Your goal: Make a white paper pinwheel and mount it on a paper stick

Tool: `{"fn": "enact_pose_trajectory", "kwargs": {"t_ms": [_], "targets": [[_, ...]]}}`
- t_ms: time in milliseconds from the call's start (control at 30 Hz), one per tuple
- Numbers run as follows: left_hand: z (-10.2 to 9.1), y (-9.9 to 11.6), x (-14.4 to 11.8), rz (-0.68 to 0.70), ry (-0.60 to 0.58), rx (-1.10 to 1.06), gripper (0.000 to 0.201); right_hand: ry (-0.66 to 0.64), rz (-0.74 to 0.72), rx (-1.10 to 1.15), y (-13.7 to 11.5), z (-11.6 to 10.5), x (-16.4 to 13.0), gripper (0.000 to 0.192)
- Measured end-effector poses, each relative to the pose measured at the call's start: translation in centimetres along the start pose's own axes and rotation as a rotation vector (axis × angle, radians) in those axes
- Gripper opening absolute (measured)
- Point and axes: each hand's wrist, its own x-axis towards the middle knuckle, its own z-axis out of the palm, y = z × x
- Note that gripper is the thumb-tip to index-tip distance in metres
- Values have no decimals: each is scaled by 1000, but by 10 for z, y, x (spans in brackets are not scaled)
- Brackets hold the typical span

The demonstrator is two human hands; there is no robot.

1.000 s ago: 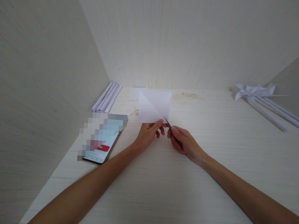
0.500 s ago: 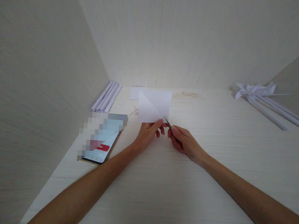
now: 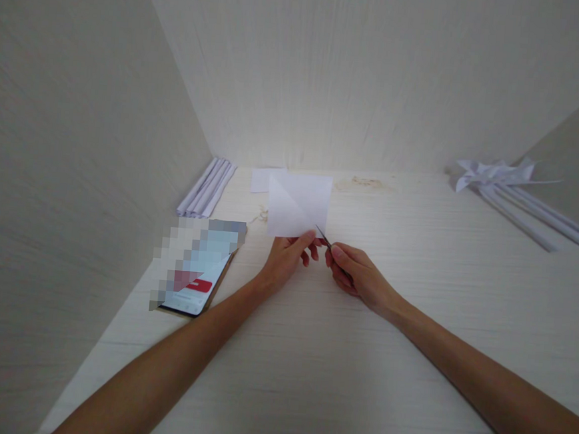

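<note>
My left hand (image 3: 291, 257) pinches a square of white paper (image 3: 298, 204) by its lower edge, thumb in front near the lower right corner. A diagonal crease runs across the sheet from upper left to lower right. My right hand (image 3: 358, 269) is closed around a pair of dark, slim scissors (image 3: 328, 244), whose handles are mostly hidden in the fingers. Their pointed tip is at the paper's lower right corner, beside my left thumb. Whether the blades are parted is too small to make out.
A phone (image 3: 198, 270) with a lit, partly blurred screen lies left of my left hand. Rolled paper sticks (image 3: 206, 187) stand behind it by the wall. Another white paper piece (image 3: 262, 180) lies at the back. Paper pinwheels (image 3: 493, 174) with paper sticks (image 3: 535, 213) are at far right.
Almost nothing differs. The scissors' tip has shifted very slightly at the paper's corner; the paper and my left hand stay in place.
</note>
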Motion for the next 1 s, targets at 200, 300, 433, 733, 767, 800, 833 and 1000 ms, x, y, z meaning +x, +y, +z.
{"fn": "enact_pose_trajectory", "kwargs": {"t_ms": [200, 300, 433, 733, 767, 800, 833, 1000], "targets": [[-1, -1, 0, -1, -4, 3, 20, -5, -8, -4, 1, 0, 0, 30], [-1, -2, 1, -5, -11, -3, 21, -5, -4, 3, 0, 0, 0, 30], [-1, -2, 2, -4, -9, -4, 21, -6, 4, -2, 0, 0, 0, 30], [0, 1, -2, -17, -1, -8, 20, 1, 19, -9, 0, 0, 1, 31], [0, 1, -2, -16, -2, -8, 20, 4, 19, -12, -1, 0, 1, 31], [0, 1, -2, -17, -1, -7, 19, 6, 17, -16, -1, 0, 0, 31], [0, 1, -2, -18, 0, -8, 19, 7, 14, -18, -2, 1, 0, 30], [0, 1, -1, -20, -8, -17, 20, 8, 13, -18, -1, 1, 0, 30]]}}
